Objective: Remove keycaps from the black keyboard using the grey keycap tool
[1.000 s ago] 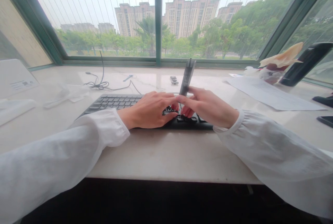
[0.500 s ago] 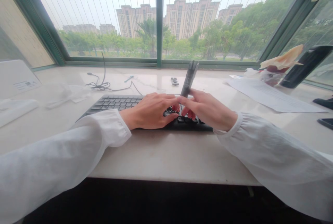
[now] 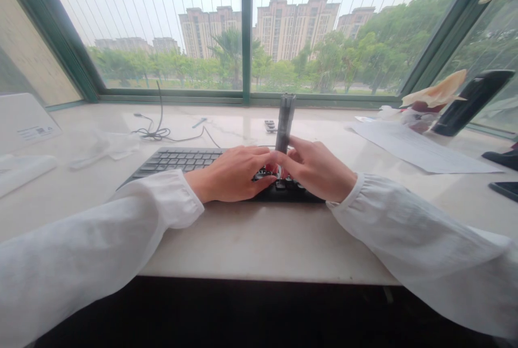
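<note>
A black keyboard lies on the pale stone sill in front of me. My left hand rests curled on its right part, fingertips pressed down among the keys. My right hand meets it there and pinches a slim grey tool that stands almost upright, its thin tip down on the keys between the two hands. Both arms wear white sleeves.
A few loose black keycaps lie beyond the keyboard. A coiled cable and clear plastic wrap lie at the left, a white box far left. Paper sheets, a dark phone on a stand and a wrapped item sit at the right.
The grey tool has swung from leaning right to nearly upright. My right hand has shifted slightly left with it. My left hand has stayed on the keys.
</note>
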### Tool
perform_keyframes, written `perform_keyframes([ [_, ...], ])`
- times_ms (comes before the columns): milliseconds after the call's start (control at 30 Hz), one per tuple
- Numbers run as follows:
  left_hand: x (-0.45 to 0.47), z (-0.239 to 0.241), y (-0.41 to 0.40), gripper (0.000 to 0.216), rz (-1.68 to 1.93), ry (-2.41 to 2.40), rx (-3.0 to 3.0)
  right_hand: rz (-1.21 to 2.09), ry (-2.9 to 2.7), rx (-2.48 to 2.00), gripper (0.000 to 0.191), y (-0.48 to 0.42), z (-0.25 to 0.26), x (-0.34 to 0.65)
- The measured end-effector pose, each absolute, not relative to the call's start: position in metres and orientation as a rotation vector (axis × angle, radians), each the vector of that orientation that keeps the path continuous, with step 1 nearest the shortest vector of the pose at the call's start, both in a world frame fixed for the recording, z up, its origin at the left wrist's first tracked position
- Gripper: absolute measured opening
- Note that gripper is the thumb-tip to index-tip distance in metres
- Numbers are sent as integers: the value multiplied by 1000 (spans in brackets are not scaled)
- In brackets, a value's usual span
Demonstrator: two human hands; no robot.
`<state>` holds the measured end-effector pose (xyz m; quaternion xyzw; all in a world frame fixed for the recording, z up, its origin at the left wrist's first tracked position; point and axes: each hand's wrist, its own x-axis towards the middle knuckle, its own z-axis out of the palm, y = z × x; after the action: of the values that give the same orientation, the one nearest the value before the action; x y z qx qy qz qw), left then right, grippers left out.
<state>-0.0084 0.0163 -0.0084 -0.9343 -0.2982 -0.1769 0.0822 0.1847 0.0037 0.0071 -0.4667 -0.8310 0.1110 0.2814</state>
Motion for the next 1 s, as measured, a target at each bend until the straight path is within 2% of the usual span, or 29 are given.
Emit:
perform_keyframes([
  [300,-12,-7,17,18,-563,-836,-2867,340,-2223,-1196,24,6,7,187],
  [700,-11,-8,19,24,-561,-858,-2901,475,-2145,-1265,28,9,6,188],
  [1000,-10,-6,16,18,-649,-988,-2850,521,-2129,-1268,31,10,4,188],
])
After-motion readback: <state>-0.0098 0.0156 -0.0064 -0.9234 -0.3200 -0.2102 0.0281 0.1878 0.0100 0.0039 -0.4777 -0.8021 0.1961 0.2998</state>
